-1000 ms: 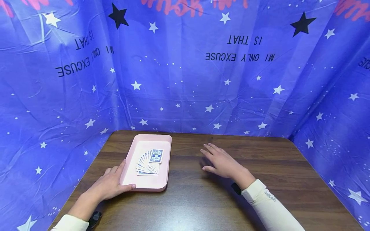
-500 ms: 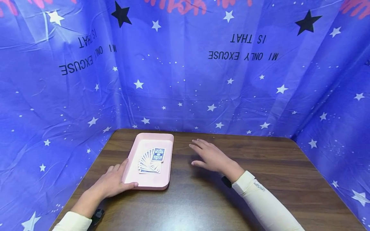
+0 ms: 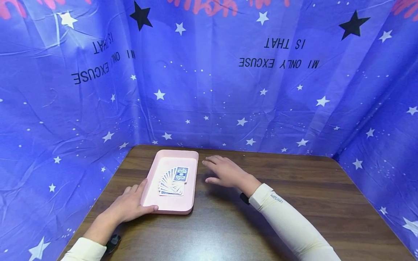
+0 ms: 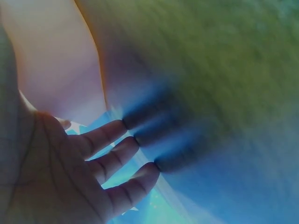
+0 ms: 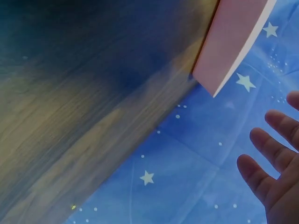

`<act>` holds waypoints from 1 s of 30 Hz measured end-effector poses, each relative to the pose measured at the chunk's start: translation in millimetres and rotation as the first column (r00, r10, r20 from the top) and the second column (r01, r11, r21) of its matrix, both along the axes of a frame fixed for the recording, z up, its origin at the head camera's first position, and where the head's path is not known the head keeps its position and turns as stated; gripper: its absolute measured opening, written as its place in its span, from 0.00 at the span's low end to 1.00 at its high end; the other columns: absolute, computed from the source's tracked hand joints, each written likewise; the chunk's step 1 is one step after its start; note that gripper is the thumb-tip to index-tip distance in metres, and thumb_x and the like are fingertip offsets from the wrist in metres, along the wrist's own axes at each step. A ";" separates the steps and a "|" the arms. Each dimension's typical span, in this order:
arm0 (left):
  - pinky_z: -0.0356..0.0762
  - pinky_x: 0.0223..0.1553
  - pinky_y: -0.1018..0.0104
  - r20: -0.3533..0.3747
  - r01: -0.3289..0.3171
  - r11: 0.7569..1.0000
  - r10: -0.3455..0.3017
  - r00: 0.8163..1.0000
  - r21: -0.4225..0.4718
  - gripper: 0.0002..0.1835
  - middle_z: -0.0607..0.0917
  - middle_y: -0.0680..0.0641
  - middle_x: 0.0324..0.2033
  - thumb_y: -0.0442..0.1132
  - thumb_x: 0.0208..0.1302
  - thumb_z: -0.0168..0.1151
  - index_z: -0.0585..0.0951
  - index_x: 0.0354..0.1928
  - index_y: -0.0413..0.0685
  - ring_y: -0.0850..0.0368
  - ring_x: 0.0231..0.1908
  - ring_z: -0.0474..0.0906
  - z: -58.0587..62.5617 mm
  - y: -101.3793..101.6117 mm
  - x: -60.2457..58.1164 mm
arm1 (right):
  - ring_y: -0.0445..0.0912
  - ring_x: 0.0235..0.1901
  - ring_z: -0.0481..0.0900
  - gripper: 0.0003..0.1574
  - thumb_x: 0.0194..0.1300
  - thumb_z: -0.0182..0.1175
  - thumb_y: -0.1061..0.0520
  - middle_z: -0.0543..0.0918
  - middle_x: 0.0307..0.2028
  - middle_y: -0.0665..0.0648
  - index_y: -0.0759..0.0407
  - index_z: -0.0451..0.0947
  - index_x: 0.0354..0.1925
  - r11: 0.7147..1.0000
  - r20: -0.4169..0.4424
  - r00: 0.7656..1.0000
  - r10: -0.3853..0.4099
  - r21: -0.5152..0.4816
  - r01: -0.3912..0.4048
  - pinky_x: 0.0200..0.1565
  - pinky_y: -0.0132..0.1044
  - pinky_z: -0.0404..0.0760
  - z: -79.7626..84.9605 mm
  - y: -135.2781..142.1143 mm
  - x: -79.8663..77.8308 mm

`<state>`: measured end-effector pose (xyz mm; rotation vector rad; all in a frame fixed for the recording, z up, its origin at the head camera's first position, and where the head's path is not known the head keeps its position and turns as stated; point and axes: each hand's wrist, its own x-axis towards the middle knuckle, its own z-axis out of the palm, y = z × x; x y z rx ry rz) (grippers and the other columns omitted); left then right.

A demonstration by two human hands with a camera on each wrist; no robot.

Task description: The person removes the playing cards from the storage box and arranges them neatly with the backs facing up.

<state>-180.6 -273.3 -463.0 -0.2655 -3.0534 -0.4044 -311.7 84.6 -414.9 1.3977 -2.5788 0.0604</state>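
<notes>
A pale pink rectangular tray lies on the left part of the table. Inside it, a fan of playing cards shows blue patterned backs. My left hand rests against the tray's near left corner, thumb along the near side and index finger by the left wall. The left wrist view shows its other fingers extended, fingertips at the table surface. Just right of the tray, apart from it, my right hand hovers with fingers loosely extended and nothing held. The tray's outer wall also appears in the right wrist view.
A brown wood-grain table carries the tray. Blue star-printed cloth surrounds its back and both sides. Black bands sit on both wrists, below white sleeves.
My right hand has moved left, closer to the tray's right side. My left hand stays at the tray's corner. The whole head view has shifted slightly; the cards look unchanged.
</notes>
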 end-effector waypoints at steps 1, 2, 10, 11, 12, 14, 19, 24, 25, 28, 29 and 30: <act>0.74 0.47 0.36 -0.001 -0.001 1.000 0.001 1.000 0.001 0.64 0.74 0.26 0.57 0.75 0.48 0.64 0.58 0.72 0.30 0.32 0.54 0.72 0.0 0.1 -0.1 | 0.54 0.67 0.67 0.42 0.68 0.60 0.35 0.72 0.66 0.61 0.56 0.68 0.70 1.000 0.004 1.000 0.000 0.000 0.000 0.62 0.52 0.69 -0.2 -2.5 -1.9; 0.74 0.47 0.36 -0.002 -0.001 1.000 0.001 1.000 -0.002 0.65 0.74 0.26 0.57 0.75 0.48 0.64 0.58 0.72 0.30 0.32 0.54 0.72 0.1 0.2 -0.6 | 0.53 0.66 0.67 0.42 0.67 0.60 0.35 0.72 0.66 0.60 0.56 0.68 0.70 1.000 0.004 1.000 -0.001 0.005 0.001 0.62 0.52 0.69 -0.4 -5.0 -3.9; 0.74 0.48 0.37 -0.008 0.004 1.000 -0.004 1.000 0.011 0.64 0.74 0.27 0.58 0.75 0.48 0.65 0.58 0.72 0.29 0.32 0.55 0.72 0.3 0.4 0.7 | 0.53 0.64 0.69 0.42 0.68 0.60 0.36 0.74 0.64 0.60 0.57 0.68 0.70 1.000 0.035 0.999 0.012 0.011 -0.012 0.62 0.49 0.70 -1.4 -21.7 -20.4; 0.74 0.48 0.37 -0.008 0.005 1.000 -0.005 1.000 0.012 0.64 0.74 0.27 0.58 0.75 0.49 0.65 0.58 0.72 0.29 0.32 0.55 0.72 0.4 0.4 1.0 | 0.53 0.64 0.70 0.42 0.68 0.59 0.36 0.74 0.64 0.59 0.58 0.68 0.70 1.000 0.036 0.999 0.013 0.013 -0.013 0.62 0.49 0.70 -1.8 -23.6 -22.3; 0.74 0.48 0.37 -0.007 0.005 1.000 -0.005 1.000 0.013 0.64 0.74 0.27 0.59 0.75 0.49 0.64 0.58 0.72 0.29 0.32 0.55 0.71 0.4 0.3 1.1 | 0.52 0.65 0.69 0.42 0.69 0.59 0.35 0.74 0.64 0.59 0.58 0.68 0.70 1.000 0.039 0.999 0.010 0.017 -0.010 0.63 0.48 0.69 -2.1 -25.6 -24.0; 0.73 0.49 0.37 -0.006 0.004 1.000 -0.004 1.000 0.013 0.64 0.73 0.27 0.59 0.75 0.49 0.64 0.58 0.72 0.29 0.33 0.56 0.71 0.3 0.2 1.4 | 0.51 0.65 0.69 0.41 0.69 0.59 0.35 0.74 0.64 0.58 0.57 0.68 0.70 1.000 0.054 0.999 0.006 0.022 -0.007 0.64 0.46 0.68 -3.2 -29.4 -27.0; 0.73 0.49 0.36 0.002 0.001 1.000 -0.002 1.000 0.014 0.64 0.73 0.27 0.60 0.75 0.49 0.65 0.58 0.72 0.29 0.32 0.56 0.71 1.3 0.7 1.6 | 0.51 0.65 0.69 0.39 0.69 0.60 0.38 0.74 0.64 0.58 0.56 0.69 0.69 0.999 0.101 0.995 0.016 0.034 -0.019 0.64 0.47 0.67 -4.7 -39.3 -30.9; 0.73 0.47 0.35 0.018 -0.002 1.000 0.002 1.000 0.014 0.64 0.74 0.27 0.59 0.76 0.49 0.64 0.57 0.73 0.30 0.32 0.56 0.71 1.2 1.2 0.8 | 0.50 0.63 0.71 0.37 0.69 0.60 0.39 0.75 0.63 0.57 0.57 0.71 0.68 0.999 0.095 0.995 0.044 0.029 -0.047 0.63 0.46 0.68 -6.0 -49.7 -33.2; 0.73 0.47 0.34 0.020 -0.004 1.000 0.004 1.000 0.014 0.64 0.74 0.27 0.59 0.76 0.49 0.64 0.57 0.73 0.30 0.32 0.56 0.71 1.1 1.1 0.7 | 0.50 0.63 0.71 0.37 0.69 0.60 0.39 0.76 0.62 0.56 0.57 0.71 0.67 0.998 0.092 0.995 0.049 0.025 -0.052 0.63 0.45 0.68 -6.3 -52.1 -33.9; 0.73 0.47 0.34 0.017 -0.005 1.000 0.005 1.000 0.013 0.64 0.74 0.27 0.59 0.75 0.49 0.64 0.57 0.73 0.30 0.32 0.56 0.71 1.2 0.8 0.7 | 0.50 0.62 0.72 0.37 0.68 0.61 0.40 0.76 0.62 0.56 0.58 0.71 0.67 0.999 0.106 0.993 0.049 0.003 -0.050 0.63 0.43 0.69 -6.9 -59.5 -35.6; 0.73 0.47 0.35 0.015 -0.005 1.000 0.005 1.000 0.014 0.64 0.74 0.27 0.59 0.75 0.49 0.64 0.58 0.73 0.30 0.32 0.56 0.71 1.1 0.9 0.4 | 0.49 0.62 0.72 0.37 0.68 0.61 0.40 0.76 0.62 0.56 0.58 0.71 0.67 0.999 0.116 0.992 0.042 -0.002 -0.042 0.63 0.42 0.69 -7.0 -61.9 -36.2; 0.73 0.47 0.34 0.011 -0.003 1.000 0.003 1.000 0.016 0.64 0.73 0.28 0.60 0.75 0.49 0.64 0.58 0.73 0.30 0.32 0.56 0.71 0.8 0.9 0.1 | 0.49 0.62 0.72 0.38 0.68 0.61 0.40 0.76 0.62 0.56 0.58 0.71 0.67 0.999 0.123 0.992 0.032 -0.002 -0.032 0.63 0.42 0.69 -7.4 -64.2 -36.7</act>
